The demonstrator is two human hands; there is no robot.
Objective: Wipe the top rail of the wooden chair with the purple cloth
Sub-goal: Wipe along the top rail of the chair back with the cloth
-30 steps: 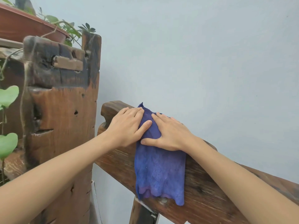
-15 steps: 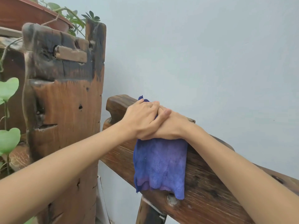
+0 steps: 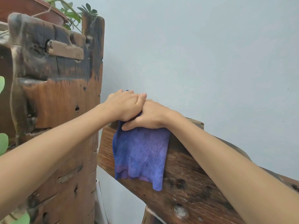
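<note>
The purple cloth [image 3: 140, 152] is draped over the left end of the chair's dark wooden top rail [image 3: 186, 183] and hangs down its front face. My right hand [image 3: 152, 117] presses the cloth onto the top of the rail, thumb on the front side. My left hand [image 3: 124, 105] lies partly over my right hand, and its fingers reach over the cloth's far edge at the end of the rail. The top of the cloth and the rail's left tip are hidden under my hands.
A tall weathered wooden stand [image 3: 61, 102] rises just left of the rail's end, close to my left forearm. A potted plant [image 3: 69, 12] sits on top of it, with green leaves [image 3: 3, 143] at the far left. A pale wall [image 3: 210, 62] lies behind the rail.
My hands were side by side on the cloth; my left hand now overlaps my right. Both have slid the cloth left along the rail to its end.
</note>
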